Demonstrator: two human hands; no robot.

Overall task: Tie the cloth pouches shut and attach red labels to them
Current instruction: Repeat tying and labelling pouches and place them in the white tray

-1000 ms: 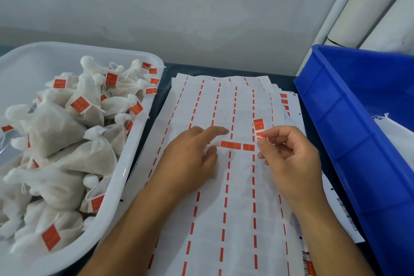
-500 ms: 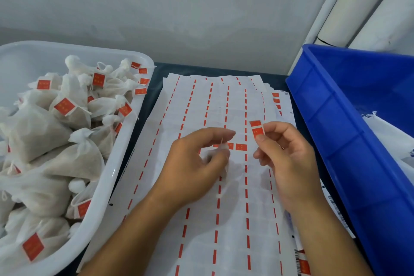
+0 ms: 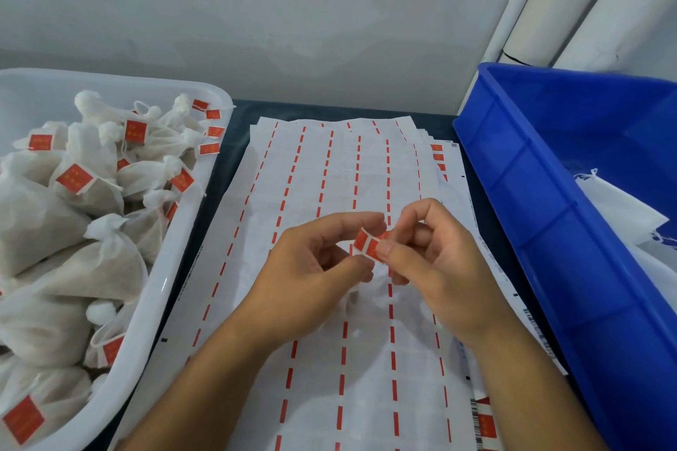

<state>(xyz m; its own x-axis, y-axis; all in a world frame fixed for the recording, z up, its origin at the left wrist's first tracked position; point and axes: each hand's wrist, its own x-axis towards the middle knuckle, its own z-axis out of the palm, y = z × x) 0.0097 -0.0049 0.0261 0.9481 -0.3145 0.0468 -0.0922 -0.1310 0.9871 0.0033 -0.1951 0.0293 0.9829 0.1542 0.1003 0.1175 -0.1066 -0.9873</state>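
A small red label is held up above the backing sheets, between both hands. My left hand pinches its lower left edge with thumb and forefinger. My right hand pinches its right side, fingers curled. Below lie white label backing sheets with rows of red strips left on them. Several tied white cloth pouches with red labels fill the white tub on the left.
A blue plastic crate stands at the right with white cloth bags inside. A grey wall rises behind the dark table. White pipes run up the far right corner.
My left hand lifted off the sheet and met my right hand. The red label is now gripped by both hands above the sheets.
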